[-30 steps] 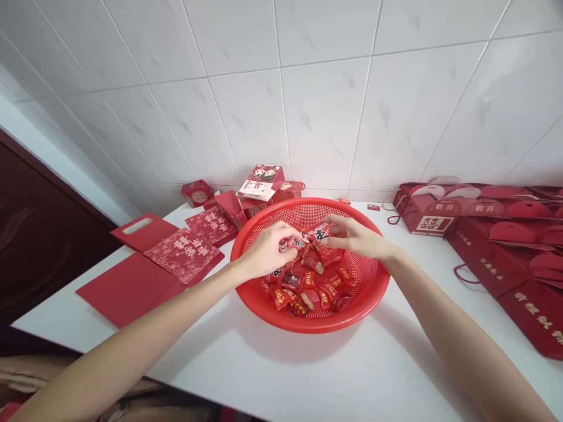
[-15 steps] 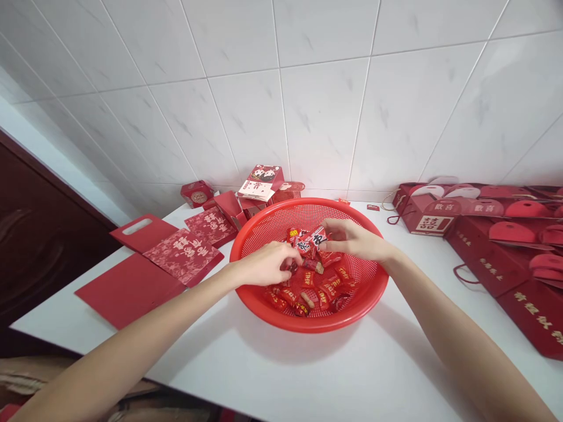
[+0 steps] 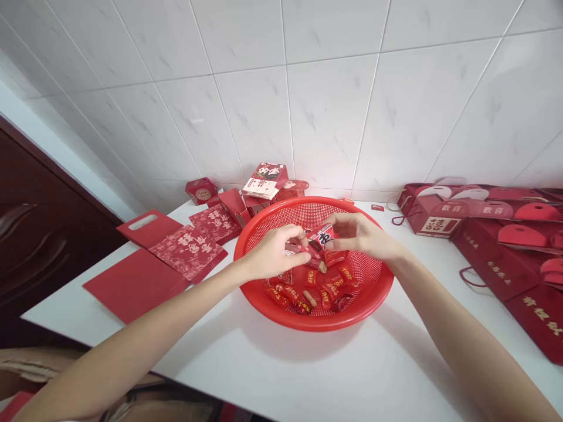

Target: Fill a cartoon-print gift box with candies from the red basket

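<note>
A red plastic basket (image 3: 316, 324) with mesh walls stands on the white table and holds several red-wrapped candies (image 3: 332, 288) and a peanut (image 3: 309, 298). Over it, my right hand (image 3: 358, 237) is closed on a red candy packet (image 3: 324, 234) with a white panel and a large black character. My left hand (image 3: 278, 253) hovers over the basket's left side, thumb and fingers curled close to that packet. A red wrapped piece shows by its fingertips, but I cannot make out whether it is gripped.
Flat red cartons (image 3: 136, 287) and a patterned red box (image 3: 189, 252) lie to the left on the white table (image 3: 272, 375). A panda-printed box (image 3: 266, 180) stands behind the basket. Rows of red gift boxes (image 3: 497, 258) fill the right side. A tiled wall (image 3: 329, 117) rises behind.
My left hand has lifted from the candies and moved up and right, toward the packet in my right hand. The right hand keeps its hold. The view has shifted slightly.
</note>
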Demonstrator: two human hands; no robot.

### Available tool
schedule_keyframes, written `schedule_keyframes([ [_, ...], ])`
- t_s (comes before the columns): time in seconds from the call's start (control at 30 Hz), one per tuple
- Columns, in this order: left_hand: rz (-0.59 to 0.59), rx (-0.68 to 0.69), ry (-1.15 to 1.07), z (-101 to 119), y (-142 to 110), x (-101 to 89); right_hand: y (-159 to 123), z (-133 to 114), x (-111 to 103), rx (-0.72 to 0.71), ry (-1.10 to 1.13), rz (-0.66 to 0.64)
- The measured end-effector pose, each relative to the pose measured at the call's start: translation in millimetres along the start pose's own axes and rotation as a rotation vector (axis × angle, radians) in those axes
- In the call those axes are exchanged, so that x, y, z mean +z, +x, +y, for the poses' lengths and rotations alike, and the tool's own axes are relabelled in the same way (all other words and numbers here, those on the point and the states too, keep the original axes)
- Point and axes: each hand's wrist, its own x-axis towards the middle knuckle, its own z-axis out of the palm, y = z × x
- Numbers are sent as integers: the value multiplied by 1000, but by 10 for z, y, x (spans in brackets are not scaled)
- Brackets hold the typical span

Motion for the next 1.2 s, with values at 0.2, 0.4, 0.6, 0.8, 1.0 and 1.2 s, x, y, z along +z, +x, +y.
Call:
schedule_keyframes([
  [0.2,-742,-216,536,-20,-49,-148,23,35,-17,48,-87,187],
  [0.4,-758,-329,700,1,-17,-81,13,88,-12,194,-247,50],
  [0.6,-788,-284,690,-40,15,-3,-8,140,12,172,-351,-5],
  [0.8,-565,-120,482,-121,53,-25,-16,88,22,151,-353,39],
  [1.0,-395,-173,374,-219,62,-108,-14,46,45,138,-305,70],
  [1.2,-398,-115,348,-220,47,-81,-20,35,48,125,-266,50],
])
